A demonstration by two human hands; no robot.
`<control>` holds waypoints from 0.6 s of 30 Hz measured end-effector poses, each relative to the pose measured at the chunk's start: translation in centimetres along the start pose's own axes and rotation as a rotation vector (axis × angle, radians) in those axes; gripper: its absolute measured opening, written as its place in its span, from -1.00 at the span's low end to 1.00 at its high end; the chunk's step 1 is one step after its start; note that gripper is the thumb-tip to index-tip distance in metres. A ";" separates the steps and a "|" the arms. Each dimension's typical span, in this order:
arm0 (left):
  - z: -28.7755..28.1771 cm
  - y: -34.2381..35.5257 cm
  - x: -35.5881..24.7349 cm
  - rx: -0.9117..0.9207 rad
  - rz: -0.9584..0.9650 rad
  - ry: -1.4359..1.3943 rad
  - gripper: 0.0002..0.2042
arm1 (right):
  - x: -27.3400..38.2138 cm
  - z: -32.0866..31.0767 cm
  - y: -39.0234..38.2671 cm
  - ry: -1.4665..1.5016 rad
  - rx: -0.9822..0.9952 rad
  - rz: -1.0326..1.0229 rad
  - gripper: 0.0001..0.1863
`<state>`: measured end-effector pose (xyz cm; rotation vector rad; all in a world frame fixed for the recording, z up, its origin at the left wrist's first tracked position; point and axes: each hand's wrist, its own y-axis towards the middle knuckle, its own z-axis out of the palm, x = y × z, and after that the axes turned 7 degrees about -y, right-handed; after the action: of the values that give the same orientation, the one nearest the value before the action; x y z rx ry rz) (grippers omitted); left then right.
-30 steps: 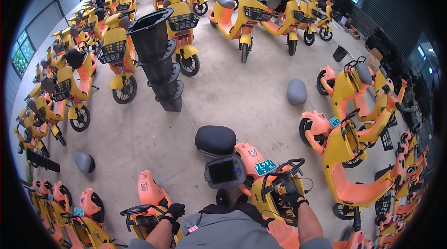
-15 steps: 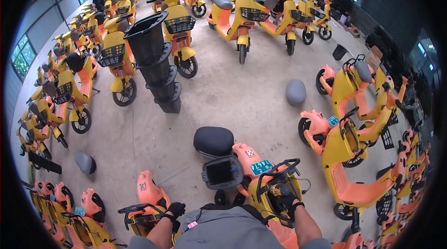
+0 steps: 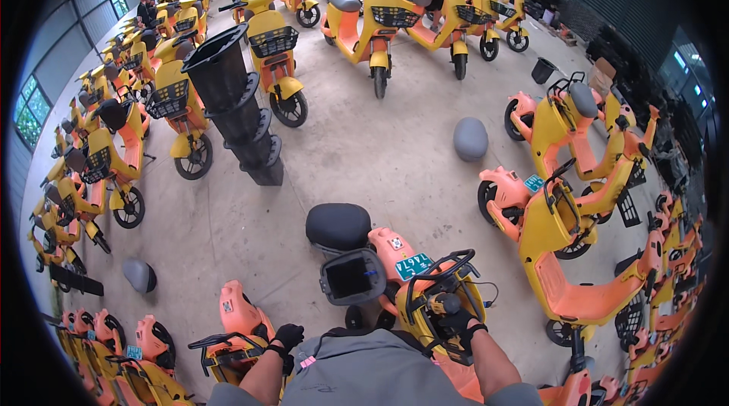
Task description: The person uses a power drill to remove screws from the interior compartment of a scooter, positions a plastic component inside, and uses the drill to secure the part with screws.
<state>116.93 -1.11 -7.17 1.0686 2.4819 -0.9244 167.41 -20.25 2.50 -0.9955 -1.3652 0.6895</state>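
My right hand (image 3: 458,322), in a black glove, grips a yellow and black power drill (image 3: 444,304). It holds the drill inside the open seat compartment of a yellow and orange electric scooter (image 3: 406,315), below the black grab rail. A loose cable loops out at the compartment's right side. My left hand (image 3: 289,336), also gloved in black, is closed beside the rack of a second scooter (image 3: 247,315); whatever it may hold is hidden. An open black box (image 3: 353,278) and a dark seat (image 3: 338,227) are beside the first scooter's rear fender.
A tall stack of black bins (image 3: 235,113) stands at the left centre. Grey seats (image 3: 471,139) lie on the concrete floor (image 3: 364,155). Partly stripped scooters (image 3: 562,254) line the right. Rows of yellow scooters fill the back, where other people stand.
The whole view has shifted slightly, so the scene sits a little further left. My right hand stays on the drill in the compartment; my left hand stays closed beside the second scooter.
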 end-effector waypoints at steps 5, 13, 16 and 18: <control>0.9 -0.5 -0.2 -0.016 0.000 0.022 -0.82 | 0.0 0.1 -0.5 0.136 0.088 -0.071 -0.57; 1.5 -1.0 -1.1 0.003 -0.078 0.006 -0.84 | 1.7 0.8 -2.4 0.057 0.089 -0.060 -0.58; 1.3 -0.9 -1.9 0.034 -0.106 0.012 -0.83 | 1.4 1.0 -2.3 0.086 0.066 -0.100 -0.59; 0.6 -0.9 -2.8 0.004 -0.073 0.016 -0.84 | 1.3 1.0 -2.3 0.110 0.075 -0.053 -0.59</control>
<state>118.24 -3.46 -5.85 0.9959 2.5486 -0.9458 166.22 -19.93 5.03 -0.9210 -1.2566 0.6330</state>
